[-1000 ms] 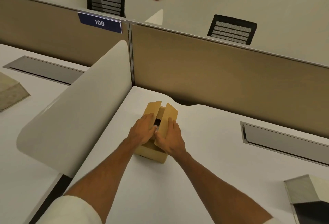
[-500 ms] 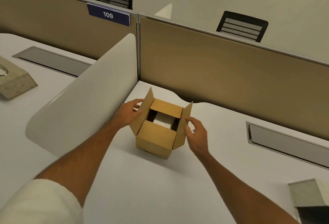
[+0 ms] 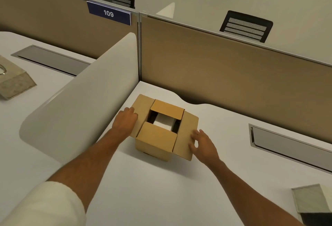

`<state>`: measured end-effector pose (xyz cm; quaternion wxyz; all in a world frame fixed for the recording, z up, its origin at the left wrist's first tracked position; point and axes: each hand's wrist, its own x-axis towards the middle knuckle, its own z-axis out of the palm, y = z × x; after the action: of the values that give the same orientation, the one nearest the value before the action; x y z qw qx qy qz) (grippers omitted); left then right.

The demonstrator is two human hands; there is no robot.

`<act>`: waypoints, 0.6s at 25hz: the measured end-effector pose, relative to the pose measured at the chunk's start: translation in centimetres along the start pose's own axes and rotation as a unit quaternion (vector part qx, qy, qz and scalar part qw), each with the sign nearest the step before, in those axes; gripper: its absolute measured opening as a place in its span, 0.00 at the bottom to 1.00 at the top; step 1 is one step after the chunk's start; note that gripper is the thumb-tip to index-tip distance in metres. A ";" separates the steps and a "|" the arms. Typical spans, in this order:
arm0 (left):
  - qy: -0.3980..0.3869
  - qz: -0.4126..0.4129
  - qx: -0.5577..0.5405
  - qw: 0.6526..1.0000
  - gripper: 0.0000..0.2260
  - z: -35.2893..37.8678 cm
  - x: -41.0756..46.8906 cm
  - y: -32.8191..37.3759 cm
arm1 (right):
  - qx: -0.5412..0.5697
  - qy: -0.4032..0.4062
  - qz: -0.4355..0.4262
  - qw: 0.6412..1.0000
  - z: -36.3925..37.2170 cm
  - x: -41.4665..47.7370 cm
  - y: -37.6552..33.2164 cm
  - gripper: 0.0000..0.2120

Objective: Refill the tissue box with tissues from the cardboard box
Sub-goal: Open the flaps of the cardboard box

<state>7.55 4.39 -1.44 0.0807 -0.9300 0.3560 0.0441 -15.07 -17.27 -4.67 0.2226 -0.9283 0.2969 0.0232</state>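
Observation:
A small brown cardboard box point(image 3: 155, 142) stands on the white desk point(image 3: 161, 189) near the partition corner. Its two side flaps are folded outward and its two end flaps lie partly over the opening. Between them shows a white stack of tissues point(image 3: 164, 122). My left hand point(image 3: 124, 121) holds the left flap down, fingers curled at its edge. On the right flap, my right hand point(image 3: 201, 143) grips the outer edge with the fingers spread on top. A grey tissue box point(image 3: 310, 202) with a dark inside sits at the desk's bottom right corner, partly cut off.
A curved white divider point(image 3: 80, 103) separates this desk from the one on the left, where another grey tissue box point(image 3: 14, 83) sits. Tan partition panels point(image 3: 233, 74) close off the back. A metal cable tray point(image 3: 287, 143) is set into the desk at the right.
The box was shut under both hands a second ago. The side flaps were then pulled apart and are now pushed out nearly flat, showing the white tissues inside.

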 end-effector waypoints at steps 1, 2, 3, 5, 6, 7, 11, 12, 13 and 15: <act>0.008 -0.016 -0.022 1.000 0.12 -0.1 0.2 0.6 | 0.007 0.013 0.006 1.000 -0.2 0.4 -0.3 0.20; 0.025 -0.032 -0.055 0.998 0.11 -0.2 0.5 1.1 | 0.023 0.035 0.012 0.999 -0.5 0.9 -0.7 0.17; 0.048 -0.045 -0.089 0.994 0.10 -0.4 0.8 1.6 | 0.037 0.054 0.016 0.998 -1.0 1.4 -1.1 0.15; 0.070 -0.063 -0.144 0.985 0.10 -0.6 1.4 2.6 | 0.036 0.066 0.009 0.997 -1.7 2.5 -1.9 0.15; 0.061 -0.075 -0.168 0.981 0.14 -0.7 1.8 3.0 | 0.026 0.063 -0.002 0.998 -1.8 3.1 -2.2 0.17; 0.043 -0.089 -0.175 0.980 0.17 -0.9 2.0 3.5 | 0.013 0.056 -0.015 0.998 -1.9 3.7 -2.5 0.19; -0.029 -0.169 -0.197 0.965 0.27 -1.1 2.8 4.7 | -0.025 0.018 -0.054 0.998 -2.0 6.1 -3.7 0.33; -0.039 -0.182 -0.217 0.958 0.30 -1.1 3.0 4.9 | -0.038 0.012 -0.060 0.997 -2.0 6.7 -4.0 0.36; -0.046 -0.190 -0.233 0.953 0.32 -1.1 3.2 5.0 | -0.054 0.005 -0.062 0.997 -2.0 7.3 -4.1 0.39; -0.059 -0.202 -0.252 0.945 0.35 -1.2 3.4 5.2 | -0.077 -0.007 -0.058 0.995 -2.0 8.4 -4.2 0.43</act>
<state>6.68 -1.87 -1.39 -0.1278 -0.9681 0.1329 0.1699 -5.98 -19.66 -2.67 0.1538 -0.9580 0.2388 0.0393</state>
